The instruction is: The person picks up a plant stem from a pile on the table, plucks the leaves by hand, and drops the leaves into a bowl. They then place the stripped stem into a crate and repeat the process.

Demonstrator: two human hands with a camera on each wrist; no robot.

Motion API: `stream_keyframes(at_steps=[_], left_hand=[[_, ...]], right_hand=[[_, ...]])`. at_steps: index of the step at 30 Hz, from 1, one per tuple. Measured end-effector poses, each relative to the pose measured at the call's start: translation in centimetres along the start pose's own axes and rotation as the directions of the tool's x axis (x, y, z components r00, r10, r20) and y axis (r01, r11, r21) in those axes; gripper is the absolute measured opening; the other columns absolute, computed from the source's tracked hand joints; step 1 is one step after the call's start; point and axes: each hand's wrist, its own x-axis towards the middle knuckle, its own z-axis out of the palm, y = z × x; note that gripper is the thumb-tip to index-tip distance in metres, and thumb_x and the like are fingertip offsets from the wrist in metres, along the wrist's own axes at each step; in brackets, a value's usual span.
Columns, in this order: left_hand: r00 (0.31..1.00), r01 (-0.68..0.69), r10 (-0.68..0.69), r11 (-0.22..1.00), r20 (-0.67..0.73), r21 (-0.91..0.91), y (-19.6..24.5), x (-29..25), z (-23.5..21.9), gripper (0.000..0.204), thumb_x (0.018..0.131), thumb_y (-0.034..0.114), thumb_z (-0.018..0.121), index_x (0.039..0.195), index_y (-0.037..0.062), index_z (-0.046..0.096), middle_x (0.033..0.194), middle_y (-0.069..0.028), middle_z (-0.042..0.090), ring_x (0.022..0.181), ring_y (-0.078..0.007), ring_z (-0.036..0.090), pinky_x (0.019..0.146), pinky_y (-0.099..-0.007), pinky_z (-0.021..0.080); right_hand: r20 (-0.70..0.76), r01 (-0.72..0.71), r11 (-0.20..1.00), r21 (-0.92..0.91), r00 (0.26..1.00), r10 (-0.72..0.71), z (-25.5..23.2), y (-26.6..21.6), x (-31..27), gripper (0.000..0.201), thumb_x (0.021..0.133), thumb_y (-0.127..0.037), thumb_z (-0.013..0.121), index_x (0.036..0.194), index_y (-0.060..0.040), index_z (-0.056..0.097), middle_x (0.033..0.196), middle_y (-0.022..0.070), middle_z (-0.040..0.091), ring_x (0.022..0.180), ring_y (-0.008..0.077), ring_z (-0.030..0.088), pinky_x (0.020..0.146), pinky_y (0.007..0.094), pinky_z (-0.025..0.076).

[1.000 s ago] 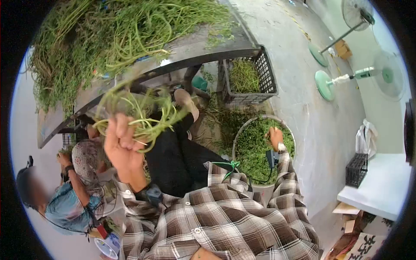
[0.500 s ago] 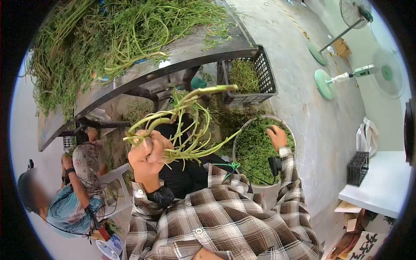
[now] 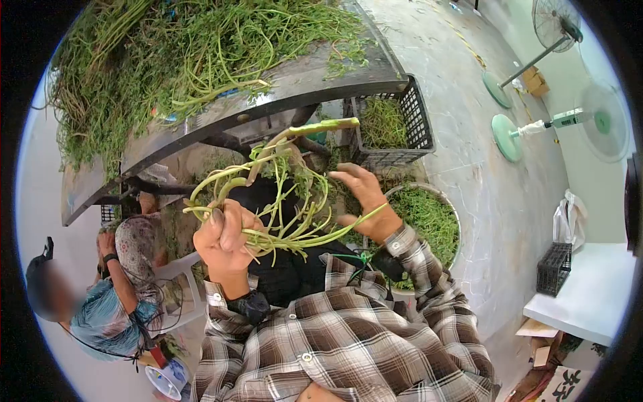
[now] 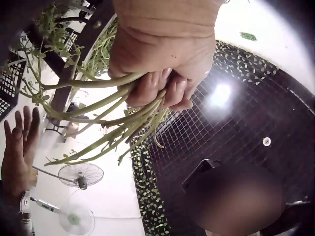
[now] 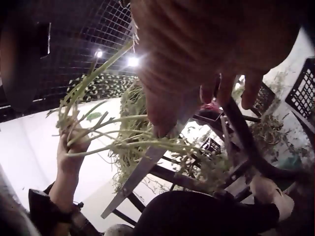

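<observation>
In the head view my left hand grips a loose bunch of green stems, which arch up and out to the right. The left wrist view shows the curled fingers of that hand around several stems. My right hand is raised at the right of the bunch, fingers spread and holding nothing, with one long stem tip close to it. In the right wrist view the right hand hangs over the stems; whether it touches them, I cannot tell.
A table bears a large heap of greens. Below its right end stands a black crate of stems, with a round tub of leafy pieces nearer. Another person sits at the left. Two fans stand at the right.
My right hand has left the round tub and come up and left to the bunch, its fingers now spread. My left hand, lower and further right than a second ago, still grips the stems.
</observation>
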Motion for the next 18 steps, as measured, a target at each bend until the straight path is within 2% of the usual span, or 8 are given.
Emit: stream_keyframes(at_steps=[2,4,6,8,9,12,14,18], left_hand=[[1.0,0.01,-0.009,0.999,0.024,-0.051,-0.2,0.1,-0.1,0.04,0.091,0.028,0.043,0.057,0.0077,0.047,0.041,0.0026,0.031,0.034,-0.0071,0.021,0.035,-0.0248,0.019],[0.999,0.042,-0.041,0.998,0.012,-0.049,-0.4,0.1,-0.2,0.039,0.089,0.031,0.045,0.056,0.0094,0.044,0.042,0.0025,0.033,0.036,-0.0076,0.025,0.036,-0.0249,0.021],[0.998,0.07,-0.07,0.996,-0.001,-0.046,-0.6,0.0,-0.1,0.039,0.087,0.033,0.048,0.055,0.0111,0.042,0.042,0.0024,0.034,0.037,-0.0082,0.028,0.037,-0.0251,0.023],[0.997,0.066,-0.067,0.997,-0.044,-0.03,-0.6,0.0,0.0,0.04,0.088,0.034,0.046,0.056,0.011,0.041,0.043,0.0031,0.033,0.039,-0.0079,0.029,0.039,-0.0241,0.025],[0.997,0.063,-0.064,0.998,-0.046,-0.029,-0.7,0.0,0.1,0.04,0.088,0.034,0.046,0.056,0.011,0.041,0.043,0.0031,0.033,0.039,-0.0079,0.029,0.039,-0.0241,0.025],[0.992,-0.013,0.006,0.999,-0.128,-0.051,-1.0,0.1,0.0,0.037,0.092,0.029,0.04,0.062,0.0098,0.043,0.046,0.004,0.036,0.039,-0.0064,0.028,0.039,-0.0217,0.025],[0.971,0.019,-0.027,0.999,-0.238,-0.035,-1.4,0.0,-0.3,0.036,0.093,0.03,0.04,0.063,0.0101,0.042,0.047,0.0041,0.037,0.042,-0.0057,0.032,0.04,-0.0208,0.029],[0.91,0.139,-0.119,0.99,-0.396,0.021,-2.7,0.6,-0.1,0.035,0.094,0.028,0.039,0.064,0.0107,0.041,0.048,0.0058,0.035,0.043,-0.0039,0.033,0.042,-0.0191,0.031]], right_hand=[[-0.015,0.079,0.997,-0.023,0.997,-0.079,0.9,-0.6,0.6,0.057,0.061,-0.013,0.071,0.115,-0.0124,0.052,0.121,0.0102,0.044,0.116,0.0331,0.036,0.098,0.0415,0.031],[0.074,0.239,0.962,-0.134,0.97,-0.231,1.7,-0.8,1.2,0.049,0.062,-0.015,0.07,0.108,-0.0116,0.054,0.121,0.0108,0.044,0.115,0.0327,0.038,0.097,0.0427,0.032],[0.051,0.276,0.949,-0.151,0.961,-0.271,2.9,0.0,1.2,0.038,0.065,-0.014,0.067,0.099,-0.0076,0.054,0.115,0.0116,0.047,0.112,0.0324,0.04,0.095,0.0424,0.034],[0.058,0.304,0.94,-0.154,0.953,-0.299,3.6,0.5,1.2,0.029,0.067,-0.012,0.063,0.093,-0.0042,0.052,0.106,0.011,0.051,0.107,0.0316,0.043,0.092,0.0413,0.035],[0.014,0.332,0.929,-0.162,0.942,-0.335,4.1,0.6,1.4,0.019,0.069,-0.011,0.058,0.084,-0.0024,0.05,0.092,0.0112,0.053,0.095,0.0308,0.047,0.085,0.0397,0.04],[0.008,0.249,0.929,-0.275,0.967,-0.256,4.9,1.7,0.7,0.016,0.067,-0.01,0.056,0.079,-0.0025,0.048,0.083,0.0114,0.051,0.085,0.0301,0.049,0.076,0.0397,0.041],[-0.017,0.259,0.915,-0.31,0.961,-0.278,4.9,2.9,0.3,0.014,0.066,-0.009,0.056,0.076,-0.0026,0.048,0.078,0.012,0.05,0.079,0.0299,0.049,0.07,0.0396,0.041],[0.001,0.118,0.905,-0.409,0.992,-0.129,5.3,5.3,-0.5,0.01,0.067,-0.007,0.056,0.073,-0.0038,0.048,0.077,0.0128,0.051,0.079,0.03,0.049,0.069,0.0382,0.042]])
